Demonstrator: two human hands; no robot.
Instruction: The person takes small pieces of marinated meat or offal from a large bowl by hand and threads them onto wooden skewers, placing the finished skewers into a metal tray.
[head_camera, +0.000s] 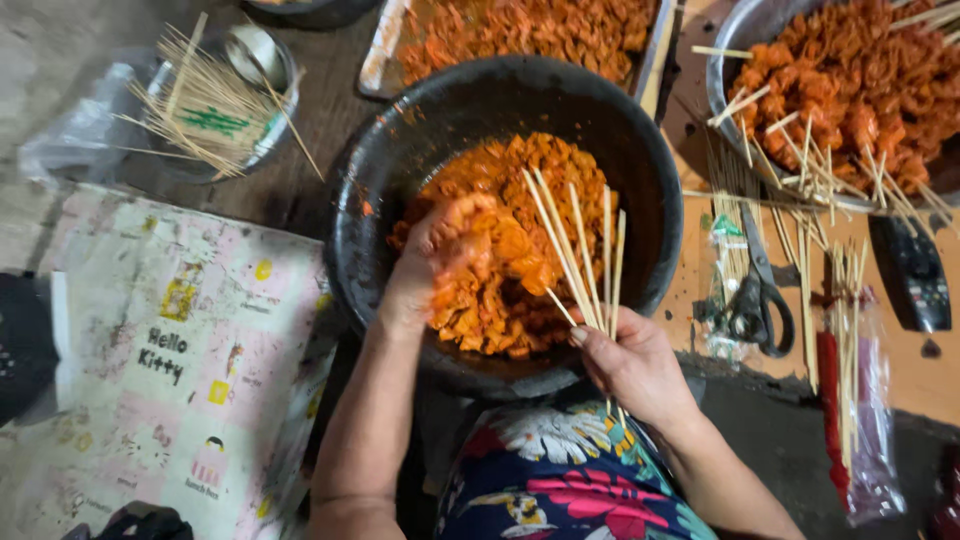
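A black round bowl (640, 170) in front of me holds a heap of orange marinated meat pieces (525, 250). My left hand (430, 265) is inside the bowl, smeared with marinade, fingers closed on some meat pieces. My right hand (635, 365) rests at the bowl's near rim and grips a bunch of bamboo skewers (585, 250) that fan up over the meat. My lap in flowered cloth (570, 475) is just below the bowl.
A metal tray of meat (520, 30) lies behind the bowl. At the right a metal bowl (730, 40) holds skewered meat (850, 90). Loose skewers (800, 260), scissors (760, 290) and a remote control (915, 275) lie right. A container of skewers (215, 105) stands upper left, a printed sheet (180, 350) left.
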